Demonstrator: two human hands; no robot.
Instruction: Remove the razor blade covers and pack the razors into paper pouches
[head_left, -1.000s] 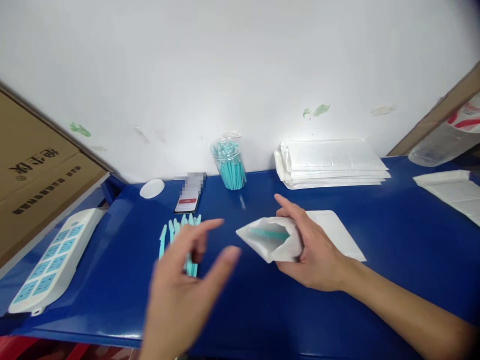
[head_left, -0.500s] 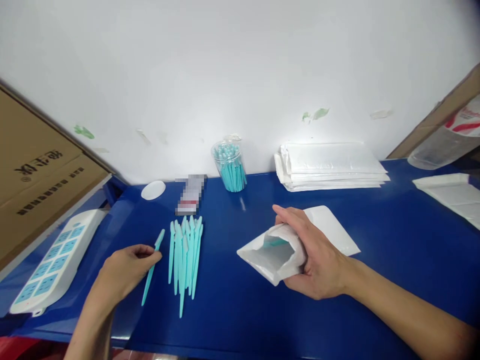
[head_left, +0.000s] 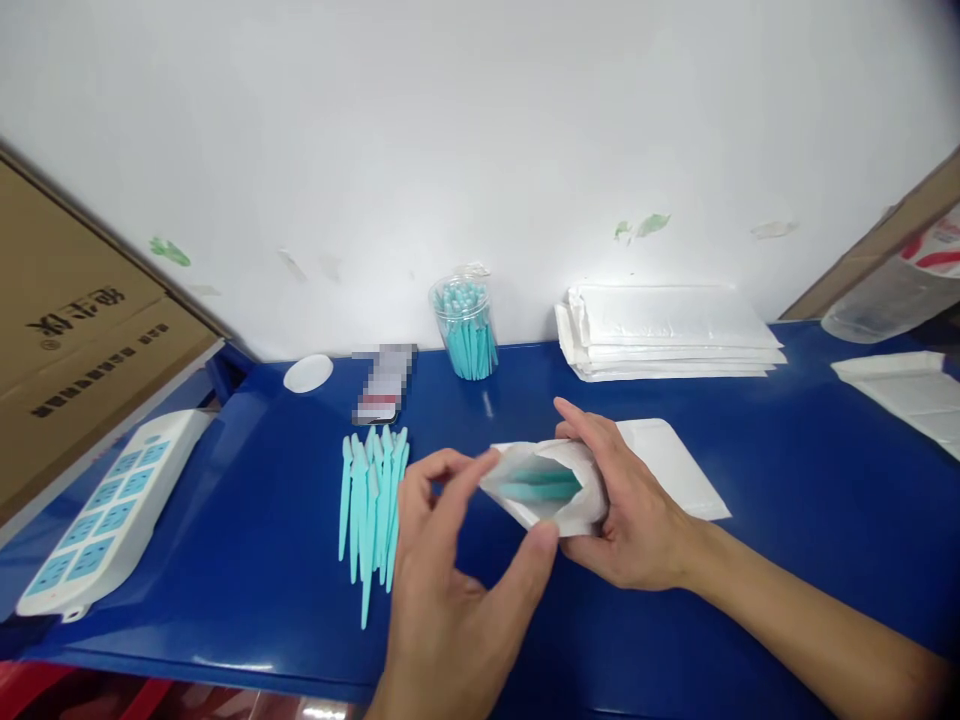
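At the far left a white plastic power strip with pale blue sockets (head_left: 101,524) lies at the edge of the glossy blue table (head_left: 787,560), under a leaning brown cardboard box (head_left: 67,350). Further in, a small white round lid (head_left: 308,373) and a blurred phone (head_left: 381,392) sit near the wall, and in front of them lies a loose fan of slim teal plastic sticks (head_left: 371,505), points toward the person. The left hand (head_left: 457,590) comes next — its fingers are spread fairly wide, the thumb tip touching the lower lip of the envelope mouth and the fingertips at the upper lip; I cannot tell whether anything is pinched between them. The white padded mailing envelope (head_left: 551,485) is held just above the table, its mouth bowed open toward the left, with teal sticks lying inside (head_left: 540,487). The right hand (head_left: 637,510) wraps the envelope's body, fingers curled over the top and thumb beneath, squeezing it so the mouth stays agape. Under that hand lies another flat white envelope (head_left: 667,465). Behind stand a clear plastic jar full of teal sticks (head_left: 466,330) and a stack of white padded envelopes (head_left: 667,330); at the far right lies another white envelope pile (head_left: 907,385). By my reading the filling step is in hand — the next move calls for the left hand to clear the mouth and take another stick cleanly from the fan, while the right keeps the opening wide.
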